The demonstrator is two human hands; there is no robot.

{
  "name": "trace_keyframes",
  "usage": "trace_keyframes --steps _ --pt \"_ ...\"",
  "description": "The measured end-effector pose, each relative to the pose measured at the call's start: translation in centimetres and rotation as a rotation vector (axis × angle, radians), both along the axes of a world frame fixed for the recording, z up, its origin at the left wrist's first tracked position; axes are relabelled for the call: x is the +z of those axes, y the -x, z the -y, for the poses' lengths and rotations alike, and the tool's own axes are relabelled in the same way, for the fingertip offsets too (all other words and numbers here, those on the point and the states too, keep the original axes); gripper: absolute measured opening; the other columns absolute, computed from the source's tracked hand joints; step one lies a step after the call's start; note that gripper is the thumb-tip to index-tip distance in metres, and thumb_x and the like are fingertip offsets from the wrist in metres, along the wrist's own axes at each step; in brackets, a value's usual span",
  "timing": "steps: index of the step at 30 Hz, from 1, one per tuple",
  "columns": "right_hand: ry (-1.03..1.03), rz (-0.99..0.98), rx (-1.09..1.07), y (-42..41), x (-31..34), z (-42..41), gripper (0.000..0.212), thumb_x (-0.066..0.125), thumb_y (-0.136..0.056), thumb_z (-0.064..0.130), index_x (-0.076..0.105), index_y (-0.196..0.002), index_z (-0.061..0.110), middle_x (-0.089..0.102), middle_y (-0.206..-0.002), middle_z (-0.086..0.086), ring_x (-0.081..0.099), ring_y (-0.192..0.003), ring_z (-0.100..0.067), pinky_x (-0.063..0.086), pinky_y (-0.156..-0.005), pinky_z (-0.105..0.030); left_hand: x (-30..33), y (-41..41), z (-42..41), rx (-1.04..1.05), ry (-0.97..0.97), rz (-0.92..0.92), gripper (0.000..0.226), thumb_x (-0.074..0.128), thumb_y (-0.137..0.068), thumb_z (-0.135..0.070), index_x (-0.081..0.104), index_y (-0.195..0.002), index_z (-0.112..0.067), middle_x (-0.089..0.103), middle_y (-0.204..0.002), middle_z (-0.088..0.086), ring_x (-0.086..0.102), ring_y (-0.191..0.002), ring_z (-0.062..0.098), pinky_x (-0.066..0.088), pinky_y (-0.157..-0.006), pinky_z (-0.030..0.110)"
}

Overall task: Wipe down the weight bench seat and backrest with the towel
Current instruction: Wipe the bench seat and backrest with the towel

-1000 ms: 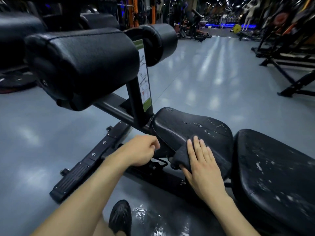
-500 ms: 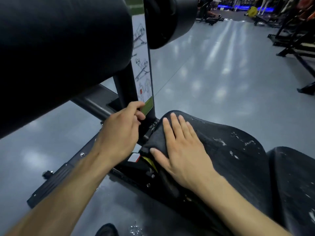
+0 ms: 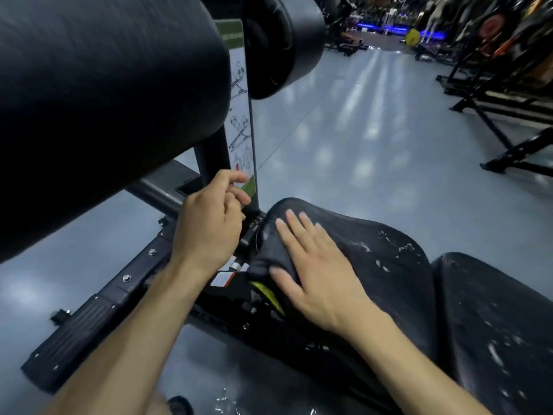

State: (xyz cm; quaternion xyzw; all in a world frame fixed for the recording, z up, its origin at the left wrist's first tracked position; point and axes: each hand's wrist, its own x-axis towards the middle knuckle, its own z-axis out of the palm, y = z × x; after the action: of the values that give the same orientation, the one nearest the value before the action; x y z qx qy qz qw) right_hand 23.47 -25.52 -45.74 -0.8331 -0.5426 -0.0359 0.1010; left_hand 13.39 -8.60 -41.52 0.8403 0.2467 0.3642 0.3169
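The worn black bench seat [image 3: 380, 265] fills the lower middle, its vinyl flecked with white cracks. The black backrest [image 3: 496, 319] adjoins it at the right. A dark towel [image 3: 269, 253] drapes over the seat's left front end. My right hand [image 3: 317, 271] lies flat on the towel, fingers straight and spread, pressing it against the seat. My left hand [image 3: 209, 223] hovers by the upright post [image 3: 209, 157], fingers loosely curled near the instruction sticker [image 3: 241, 115]; it holds nothing I can see.
Two big black roller pads [image 3: 98, 100] [image 3: 284, 43] loom close above on the left. The bench's base rail [image 3: 98, 313] runs along the grey floor. A wet patch [image 3: 227, 399] glistens near my shoe. Other gym machines [image 3: 508, 85] stand at right.
My head has come in closer to the seat's front end. The right hand has slid the towel forward to the seat's tip. The left hand has risen to the post's sticker.
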Motion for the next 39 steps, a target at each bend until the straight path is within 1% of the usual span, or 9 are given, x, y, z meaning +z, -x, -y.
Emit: trace_keyframes --steps 5,12,17,22,25,28,30,33,39 --pt "0.046 0.095 -0.102 2.0 -1.7 5.0 0.073 0.022 -0.103 0.054 0.009 -0.163 0.015 0.0 -0.171 -0.005 -0.004 -0.158 -0.021 0.003 -0.125 -0.038 -0.2 1.8 0.7 -0.055 0.044 -0.082 0.034 0.041 -0.103 -0.008 0.062 -0.123 -0.026 0.069 -0.094 -0.015 0.068 -0.083 0.006 0.06 -0.078 0.04" --pt "0.033 0.198 -0.184 3.5 -2.1 3.1 0.073 0.029 -0.102 0.05 0.026 -0.159 0.005 0.018 -0.168 -0.016 0.013 -0.156 -0.033 0.011 -0.122 -0.043 0.0 5.4 -1.4 -0.056 0.05 -0.178 0.036 0.042 -0.102 -0.011 0.064 -0.118 -0.033 0.069 -0.094 -0.02 0.067 -0.083 0.001 0.058 -0.081 0.035" --pt "0.066 0.009 -0.037 0.2 1.3 -2.3 0.081 0.012 -0.097 0.06 0.016 -0.162 0.014 0.008 -0.171 -0.005 0.001 -0.158 -0.022 -0.003 -0.126 -0.03 -0.3 7.4 -4.2 0.015 0.136 -0.157 0.038 0.044 -0.098 -0.007 0.064 -0.113 -0.036 0.07 -0.092 -0.019 0.067 -0.078 -0.002 0.054 -0.076 0.028" --pt "0.124 -0.099 -0.018 -5.3 4.3 -9.7 0.062 0.042 -0.101 0.053 0.044 -0.15 0.016 0.033 -0.164 -0.01 0.032 -0.149 -0.03 0.024 -0.118 -0.037 -0.9 7.5 -4.9 -0.015 0.146 -0.169 0.037 0.043 -0.1 -0.009 0.061 -0.114 -0.037 0.068 -0.095 -0.016 0.064 -0.08 0.001 0.045 -0.064 0.012" --pt "0.141 0.059 -0.093 -4.3 4.1 -9.3 0.083 0.031 -0.087 0.078 0.05 -0.14 0.018 0.048 -0.15 -0.008 0.044 -0.136 -0.031 0.033 -0.114 -0.043 -0.8 7.1 -4.5 -0.059 0.194 -0.203 0.04 0.041 -0.098 -0.006 0.063 -0.112 -0.036 0.066 -0.097 -0.015 0.062 -0.081 0.001 0.047 -0.068 0.01" --pt "0.241 0.051 -0.075 -2.4 3.5 -7.4 0.114 0.041 -0.073 0.092 0.028 -0.157 0.015 0.028 -0.165 -0.005 0.022 -0.152 -0.027 0.018 -0.124 -0.046 -0.6 6.9 -4.2 -0.092 0.181 -0.216 0.039 0.039 -0.099 -0.003 0.063 -0.115 -0.029 0.066 -0.1 -0.013 0.06 -0.084 -0.002 0.04 -0.07 0.002" --pt "0.261 0.076 -0.064 -2.2 3.7 -7.8 0.103 0.047 -0.073 0.082 0.037 -0.15 0.014 0.036 -0.159 -0.007 0.027 -0.149 -0.029 0.02 -0.123 -0.045 -0.5 6.8 -4.2 -0.09 0.186 -0.203 0.038 0.038 -0.1 -0.003 0.063 -0.116 -0.027 0.066 -0.101 -0.012 0.06 -0.084 0.0 0.04 -0.07 0.001" --pt "0.26 0.039 -0.026 -3.6 4.9 -10.4 0.07 0.038 -0.073 0.068 0.062 -0.11 0.013 0.065 -0.118 -0.01 0.056 -0.116 -0.032 0.043 -0.1 -0.04 -0.4 6.8 -4.1 -0.119 0.171 -0.237 0.037 0.037 -0.102 -0.003 0.063 -0.119 -0.024 0.064 -0.098 -0.013 0.057 -0.084 -0.007 0.039 -0.069 0.001" --pt "0.406 -0.086 -0.032 -7.2 5.3 -13.2 0.045 0.045 -0.086 0.054 0.062 -0.089 0.013 0.063 -0.099 -0.01 0.059 -0.095 -0.031 0.047 -0.082 -0.039 -1.3 8.9 -5.2 -0.019 0.016 -0.21 0.036 0.039 -0.098 -0.018 0.065 -0.113 -0.037 0.068 -0.098 -0.017 0.066 -0.085 -0.001 0.039 -0.074 0.002"
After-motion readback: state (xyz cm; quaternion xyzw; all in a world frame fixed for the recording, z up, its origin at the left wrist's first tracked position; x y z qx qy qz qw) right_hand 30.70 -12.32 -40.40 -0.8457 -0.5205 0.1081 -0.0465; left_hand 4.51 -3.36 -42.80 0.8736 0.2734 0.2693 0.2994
